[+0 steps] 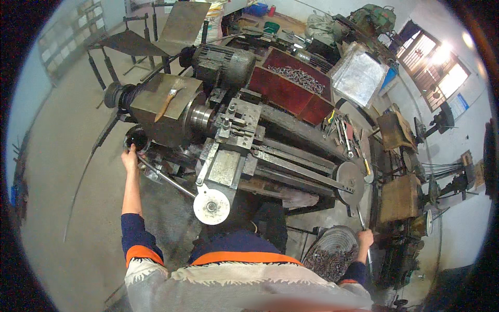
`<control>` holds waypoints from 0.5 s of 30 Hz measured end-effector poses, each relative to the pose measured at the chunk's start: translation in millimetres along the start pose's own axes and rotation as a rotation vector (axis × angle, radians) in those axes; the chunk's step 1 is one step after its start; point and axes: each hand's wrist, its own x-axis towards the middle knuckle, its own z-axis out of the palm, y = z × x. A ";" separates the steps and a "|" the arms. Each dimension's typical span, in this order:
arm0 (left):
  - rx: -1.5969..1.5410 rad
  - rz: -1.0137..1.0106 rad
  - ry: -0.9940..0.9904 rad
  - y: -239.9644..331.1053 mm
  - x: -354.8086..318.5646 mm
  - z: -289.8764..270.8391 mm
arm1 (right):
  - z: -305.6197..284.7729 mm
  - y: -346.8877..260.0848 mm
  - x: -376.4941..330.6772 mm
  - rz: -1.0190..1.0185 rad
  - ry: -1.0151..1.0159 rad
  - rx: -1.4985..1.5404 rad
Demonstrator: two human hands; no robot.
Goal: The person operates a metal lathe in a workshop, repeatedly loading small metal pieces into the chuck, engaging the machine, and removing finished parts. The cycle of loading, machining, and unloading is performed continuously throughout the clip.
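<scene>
My left hand is at the left end of a lathe-like machine, closed at the near rim of a dark round container. What its fingers hold is hidden. Beside that hand, a metal rod slants down to a pale round disc on the machine's near side. My right hand is wrapped around a long metal lever, just below a grey round plate at the machine's right end. Between the hands lie the chuck and the tool slide.
A wooden-handled brush lies on the headstock. Behind the bed, a red tray holds many small metal parts. Wrenches lie to its right. A basket of metal pieces stands by my right arm. More machines line the right wall.
</scene>
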 end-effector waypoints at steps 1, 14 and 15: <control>-0.059 -0.008 0.006 -7.5 5.6 2.8 | 4.4 9.3 -9.7 -0.080 0.017 0.123; -0.084 0.065 0.161 -2.2 -3.8 23.9 | 18.4 1.1 -51.2 0.016 0.109 0.130; -0.081 0.064 0.158 -2.1 -3.8 24.2 | 17.8 0.2 -52.6 0.009 0.118 0.113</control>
